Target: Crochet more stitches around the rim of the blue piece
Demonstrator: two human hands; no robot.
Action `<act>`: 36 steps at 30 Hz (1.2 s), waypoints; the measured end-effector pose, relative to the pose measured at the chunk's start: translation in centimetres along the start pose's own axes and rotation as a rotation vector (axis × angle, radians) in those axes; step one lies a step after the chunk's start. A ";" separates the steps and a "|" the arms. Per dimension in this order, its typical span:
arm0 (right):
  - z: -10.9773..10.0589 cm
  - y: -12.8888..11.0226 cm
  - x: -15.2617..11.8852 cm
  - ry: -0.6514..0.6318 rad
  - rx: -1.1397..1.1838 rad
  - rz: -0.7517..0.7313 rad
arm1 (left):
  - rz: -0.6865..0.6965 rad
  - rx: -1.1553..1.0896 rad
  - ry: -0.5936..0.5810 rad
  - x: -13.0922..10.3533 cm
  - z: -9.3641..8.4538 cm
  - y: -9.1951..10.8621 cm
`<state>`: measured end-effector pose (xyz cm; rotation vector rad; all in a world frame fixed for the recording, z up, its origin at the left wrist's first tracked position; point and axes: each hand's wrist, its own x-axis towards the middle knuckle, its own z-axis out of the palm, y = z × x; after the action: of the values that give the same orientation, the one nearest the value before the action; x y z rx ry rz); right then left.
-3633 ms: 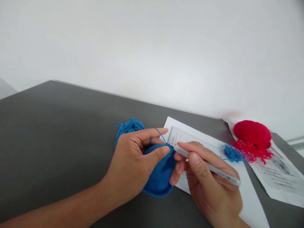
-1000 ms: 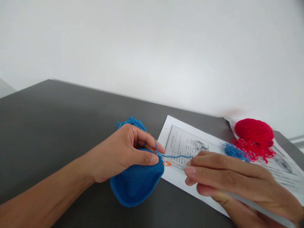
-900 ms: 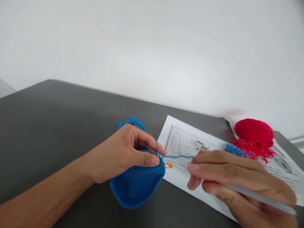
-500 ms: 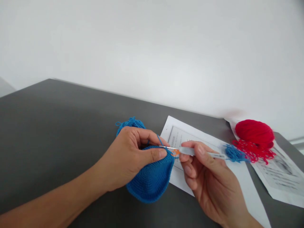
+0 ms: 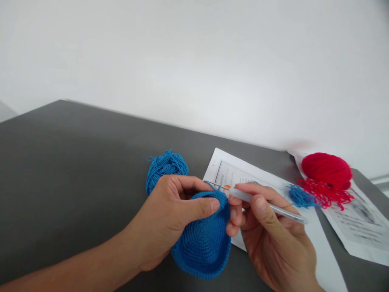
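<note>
Overall, a pale wall (image 5: 194,61) fills the upper part of the view, above a dark grey bench (image 5: 75,170) whose far edge slopes down to the right. On the bench lie two printed sheets: the near sheet (image 5: 322,243) runs partly under the right hand, and the far sheet (image 5: 361,231) sits farther right. Both hands are at work in front, near each other. The left hand (image 5: 179,211) pinches the top edge of a blue crocheted piece (image 5: 203,239), thumb across the front and fingers behind; the right hand (image 5: 279,239) grips a hook between thumb and forefinger, its other fingers curled against the right side of the work. That rounded piece hangs below the left thumb, covering a corner of the near sheet. At the far right a red yarn ball (image 5: 326,170) rests on the far sheet, and a blue yarn ball (image 5: 167,170) stands just behind the left hand. Loose red loops (image 5: 330,194) spill from the red ball and touch a small blue tangle (image 5: 299,196). The hook (image 5: 243,195) has a pale handle, its thin metal shaft pointing left over the top edge with blue yarn around it; I can't tell whether its tip is in a stitch. An orange marker (image 5: 227,187) shows beside the shaft.
</note>
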<state>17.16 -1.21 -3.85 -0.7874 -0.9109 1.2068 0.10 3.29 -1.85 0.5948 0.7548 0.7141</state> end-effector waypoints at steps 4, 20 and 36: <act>-0.2 0.0 -0.1 -0.019 -0.010 -0.026 | 0.005 -0.005 -0.016 0.0 0.0 0.1; -2.4 -0.8 0.4 -0.239 -0.208 -0.105 | 0.034 0.054 0.024 -0.2 -0.5 0.3; -4.1 -2.9 0.8 -0.423 -0.509 -0.216 | 0.041 0.177 0.024 0.1 -1.1 0.2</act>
<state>22.14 -1.12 -2.91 -0.8159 -1.6514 0.9731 -0.82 3.74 -2.40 0.7657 0.8359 0.6974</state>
